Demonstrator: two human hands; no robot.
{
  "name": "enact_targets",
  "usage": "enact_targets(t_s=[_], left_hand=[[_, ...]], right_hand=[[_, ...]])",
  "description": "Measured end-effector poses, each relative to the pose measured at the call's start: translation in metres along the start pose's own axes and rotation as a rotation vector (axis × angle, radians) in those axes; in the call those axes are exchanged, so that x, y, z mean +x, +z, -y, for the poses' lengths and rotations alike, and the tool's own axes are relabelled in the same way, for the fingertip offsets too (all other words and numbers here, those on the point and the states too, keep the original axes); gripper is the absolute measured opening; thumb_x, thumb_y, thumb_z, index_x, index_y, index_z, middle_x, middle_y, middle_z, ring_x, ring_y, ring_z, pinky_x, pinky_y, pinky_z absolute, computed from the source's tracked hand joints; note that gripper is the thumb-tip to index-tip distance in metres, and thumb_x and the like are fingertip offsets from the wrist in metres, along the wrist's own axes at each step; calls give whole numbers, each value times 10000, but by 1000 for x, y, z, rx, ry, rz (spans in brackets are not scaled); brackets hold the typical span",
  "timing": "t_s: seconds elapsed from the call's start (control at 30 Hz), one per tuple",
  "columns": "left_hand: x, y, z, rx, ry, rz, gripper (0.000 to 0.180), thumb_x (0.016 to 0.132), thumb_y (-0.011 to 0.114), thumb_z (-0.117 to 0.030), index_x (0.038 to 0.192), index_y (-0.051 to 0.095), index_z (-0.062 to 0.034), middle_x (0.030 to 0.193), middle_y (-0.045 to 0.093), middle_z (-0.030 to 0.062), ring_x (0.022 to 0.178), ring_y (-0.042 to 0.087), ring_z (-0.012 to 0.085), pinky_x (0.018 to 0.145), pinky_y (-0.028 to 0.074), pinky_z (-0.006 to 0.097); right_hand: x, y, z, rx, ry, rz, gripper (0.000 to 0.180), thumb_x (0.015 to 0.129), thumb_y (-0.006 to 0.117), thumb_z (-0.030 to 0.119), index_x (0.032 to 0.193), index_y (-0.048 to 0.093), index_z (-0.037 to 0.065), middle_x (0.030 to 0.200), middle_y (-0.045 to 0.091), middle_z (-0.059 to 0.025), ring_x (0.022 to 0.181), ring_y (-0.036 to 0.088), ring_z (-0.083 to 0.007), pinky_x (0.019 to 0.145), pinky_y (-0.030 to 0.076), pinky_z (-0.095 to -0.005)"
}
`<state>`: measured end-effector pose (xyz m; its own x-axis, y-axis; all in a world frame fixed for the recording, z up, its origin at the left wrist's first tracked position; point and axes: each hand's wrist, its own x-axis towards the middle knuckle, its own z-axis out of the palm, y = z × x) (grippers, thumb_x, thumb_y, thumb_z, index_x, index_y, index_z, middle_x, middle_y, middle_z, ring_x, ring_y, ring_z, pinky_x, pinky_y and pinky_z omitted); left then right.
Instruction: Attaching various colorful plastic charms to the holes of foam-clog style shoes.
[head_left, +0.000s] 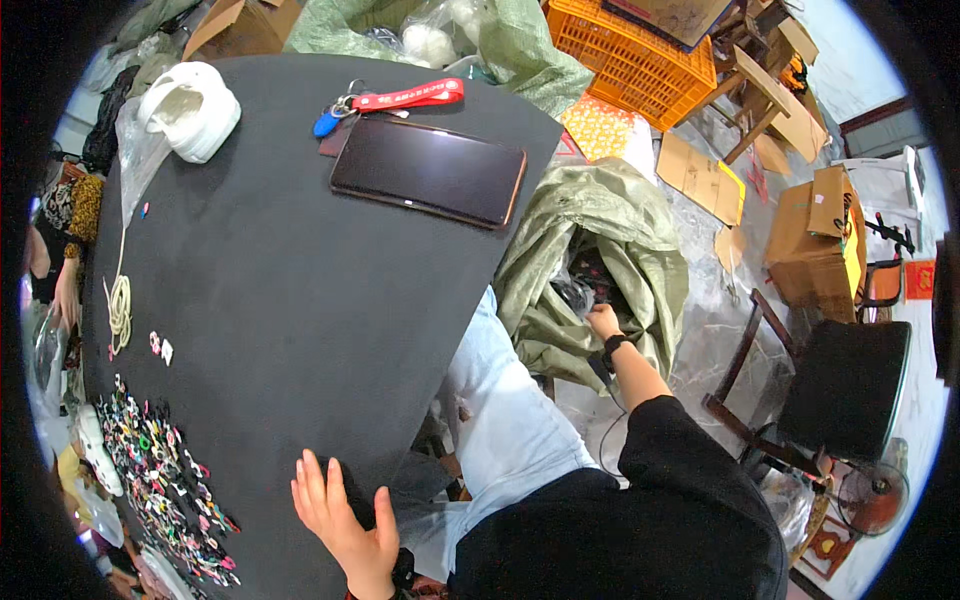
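My left hand (345, 520) rests on the dark table (300, 300) near its front edge, fingers spread and holding nothing. Off to its left lies a pile of small multicoloured pieces (165, 480), too tiny to name. My right arm reaches down to the right, into the open mouth of a green woven sack (600, 210) beside the table. There my right hand (603, 320) has its fingers closed at a clear plastic bag (572, 290), seemingly pinching its edge. Dark contents deeper in the sack are hard to make out.
On the table are a smartphone (430, 170), keys with a red strap (410, 96), a white shoe-like object (190, 110) and a coil of cord (119, 310). An orange crate (635, 60), a cardboard box (815, 240) and a black chair (845, 390) stand right. Another person's hand (66, 295) shows far left.
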<state>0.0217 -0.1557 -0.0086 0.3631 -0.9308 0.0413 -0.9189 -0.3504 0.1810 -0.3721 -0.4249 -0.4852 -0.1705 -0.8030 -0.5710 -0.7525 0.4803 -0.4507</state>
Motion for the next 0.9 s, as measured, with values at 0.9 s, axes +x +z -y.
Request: enact_targets(t_s=[0.9], left_hand=[[30,18,-18,233,46,155,672,919,515,-368,1490,248,-134,1472,308,272,1320,307,511,1049,264,664]], right_hand=[[152,141,44,166,143,119,589,881,572,370,1275,453,-52,1241,546,-232,1185,527,-341,999,418,-391]])
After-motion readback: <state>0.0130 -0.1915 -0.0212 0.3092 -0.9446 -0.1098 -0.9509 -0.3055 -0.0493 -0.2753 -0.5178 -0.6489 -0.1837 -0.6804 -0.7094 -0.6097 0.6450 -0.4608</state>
